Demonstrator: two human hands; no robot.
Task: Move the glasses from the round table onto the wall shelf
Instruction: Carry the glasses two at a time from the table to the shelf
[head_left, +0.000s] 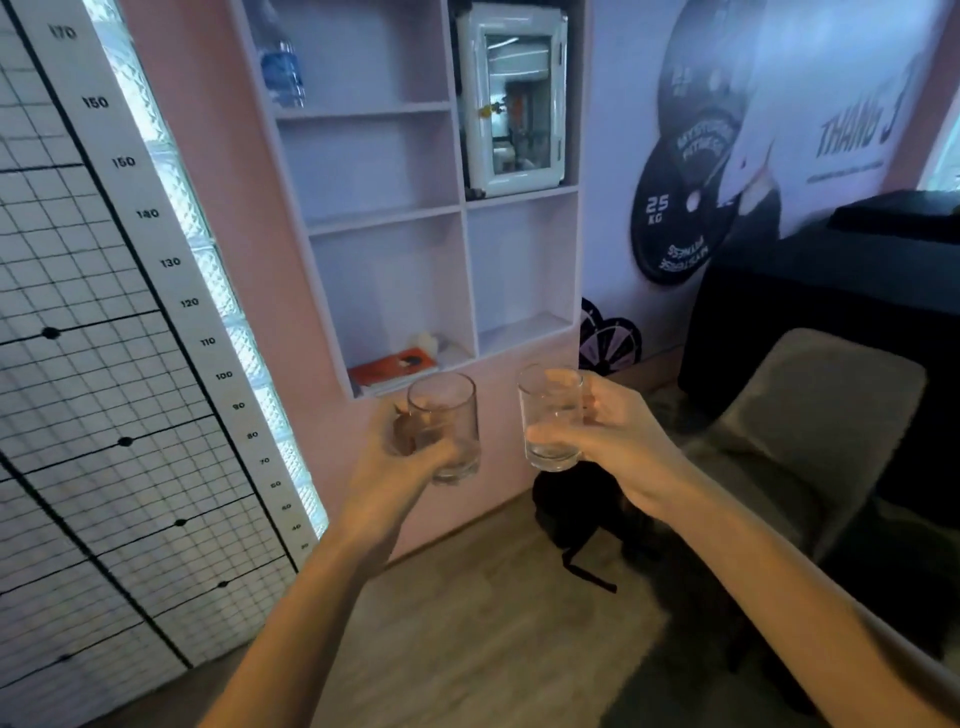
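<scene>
Two clear, empty drinking glasses are held up in front of me, both upright. My left hand (400, 457) grips the left glass (447, 415) from its lower left side. My right hand (608, 441) wraps the right glass (548, 415) from the right. Both glasses hang in the air just below and in front of the white wall shelf (470, 270), which is set into a pink wall and divided into several open compartments. The round table is out of sight.
An orange book (395, 366) lies in the lower left compartment. A water bottle (280, 62) stands top left, a small white fridge (511, 98) top right. A grey chair (810, 415) and a black bag (576, 514) are on the floor at right. A height chart (171, 262) is at left.
</scene>
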